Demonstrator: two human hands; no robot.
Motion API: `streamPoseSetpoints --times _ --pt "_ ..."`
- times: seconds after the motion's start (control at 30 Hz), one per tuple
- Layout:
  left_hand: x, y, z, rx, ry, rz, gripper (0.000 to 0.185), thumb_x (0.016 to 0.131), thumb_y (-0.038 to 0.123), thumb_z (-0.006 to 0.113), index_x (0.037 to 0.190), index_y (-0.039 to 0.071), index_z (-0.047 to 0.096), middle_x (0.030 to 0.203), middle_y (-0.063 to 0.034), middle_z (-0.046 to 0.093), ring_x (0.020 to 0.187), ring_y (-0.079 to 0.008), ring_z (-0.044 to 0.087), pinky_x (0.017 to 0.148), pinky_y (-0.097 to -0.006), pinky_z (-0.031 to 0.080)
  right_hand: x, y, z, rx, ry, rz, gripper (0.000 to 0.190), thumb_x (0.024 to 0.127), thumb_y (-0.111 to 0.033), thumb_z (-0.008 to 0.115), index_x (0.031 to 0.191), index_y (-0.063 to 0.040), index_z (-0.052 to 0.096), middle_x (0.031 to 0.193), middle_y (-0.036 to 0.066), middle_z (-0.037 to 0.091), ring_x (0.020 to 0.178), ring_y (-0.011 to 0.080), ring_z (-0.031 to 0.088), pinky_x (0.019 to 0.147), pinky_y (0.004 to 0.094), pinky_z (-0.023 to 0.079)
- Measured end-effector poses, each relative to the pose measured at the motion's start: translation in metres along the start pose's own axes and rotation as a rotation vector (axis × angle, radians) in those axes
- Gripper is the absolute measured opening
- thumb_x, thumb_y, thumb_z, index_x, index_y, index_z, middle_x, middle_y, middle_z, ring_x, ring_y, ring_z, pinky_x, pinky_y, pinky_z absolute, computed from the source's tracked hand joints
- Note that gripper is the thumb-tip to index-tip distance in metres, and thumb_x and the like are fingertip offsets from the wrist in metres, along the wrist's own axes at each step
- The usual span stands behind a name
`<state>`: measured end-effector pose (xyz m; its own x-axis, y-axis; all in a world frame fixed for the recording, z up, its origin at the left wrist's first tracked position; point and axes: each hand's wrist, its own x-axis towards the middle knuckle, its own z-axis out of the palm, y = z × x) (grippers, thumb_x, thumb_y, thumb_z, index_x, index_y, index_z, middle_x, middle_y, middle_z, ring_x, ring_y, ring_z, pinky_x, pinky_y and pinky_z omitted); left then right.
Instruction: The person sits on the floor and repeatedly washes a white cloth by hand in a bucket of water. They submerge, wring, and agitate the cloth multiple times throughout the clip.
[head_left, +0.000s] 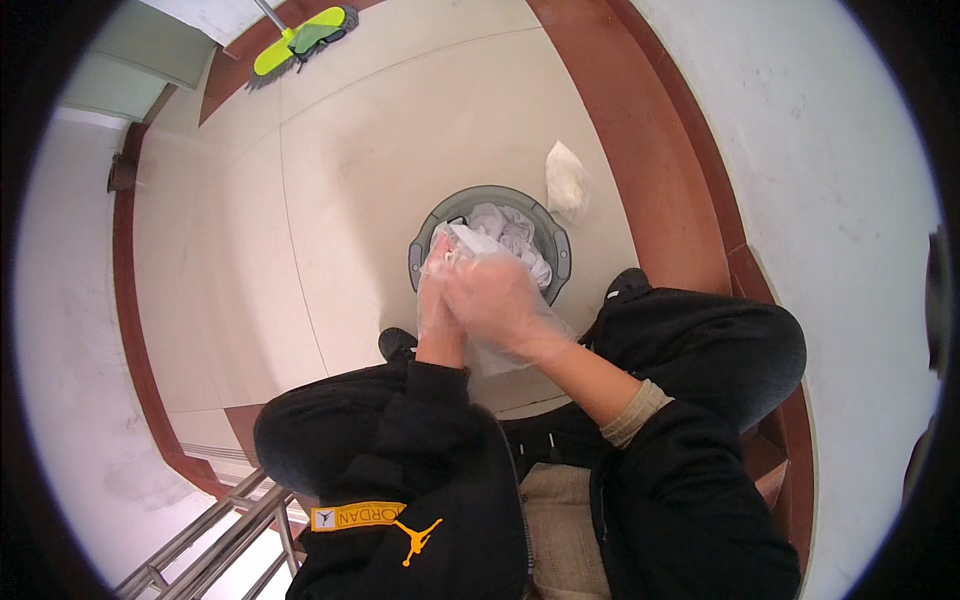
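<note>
My left hand (439, 304) and my right hand (499, 296) are pressed together over a grey-green plastic basin (465, 199). Both wear loose, clear disposable plastic gloves. A piece of white cloth (474, 240) sticks out from between them, gripped by both hands. The right hand is curled and blurred, and it covers part of the left. In the basin lies a heap of crumpled white cloth (517, 229), partly hidden by the hands.
A whitish plastic packet (568, 184) lies on the tiled floor (360, 187) right of the basin. At the far left leans a lime-green broom (304, 46). White walls (825, 187) with red-brown skirting flank the floor. Metal railings (225, 532) stand at lower left, and my bent knees are beside the basin.
</note>
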<state>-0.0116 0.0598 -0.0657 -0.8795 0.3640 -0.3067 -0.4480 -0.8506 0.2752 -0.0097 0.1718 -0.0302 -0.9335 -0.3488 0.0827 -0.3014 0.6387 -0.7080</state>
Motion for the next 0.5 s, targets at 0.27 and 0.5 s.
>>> streamPoseSetpoints --times 0.27,0.5 --pt "-0.008 -0.009 0.047 0.112 0.375 0.105 0.028 0.096 0.03 0.053 0.113 0.008 0.056 0.107 -0.0056 0.062 0.094 -0.0187 0.062 0.084 -0.0335 0.051 0.021 0.058 0.0 0.75 -0.019 0.688 0.043 0.089 -0.039 0.057 0.095 0.002 0.066 0.081 0.015 0.065 0.079 0.0232 0.061 0.078 0.0352 0.047" --pt "0.001 0.004 0.011 0.451 0.457 0.291 0.026 0.095 0.026 0.056 0.112 0.006 0.057 0.106 -0.0066 0.063 0.093 -0.0173 0.062 0.081 -0.0321 0.052 0.014 0.083 -0.014 1.074 0.057 0.49 0.008 0.084 -0.011 0.061 0.085 -0.006 0.055 0.078 0.0 0.055 0.075 0.0123 0.052 0.065 0.0303 0.042"
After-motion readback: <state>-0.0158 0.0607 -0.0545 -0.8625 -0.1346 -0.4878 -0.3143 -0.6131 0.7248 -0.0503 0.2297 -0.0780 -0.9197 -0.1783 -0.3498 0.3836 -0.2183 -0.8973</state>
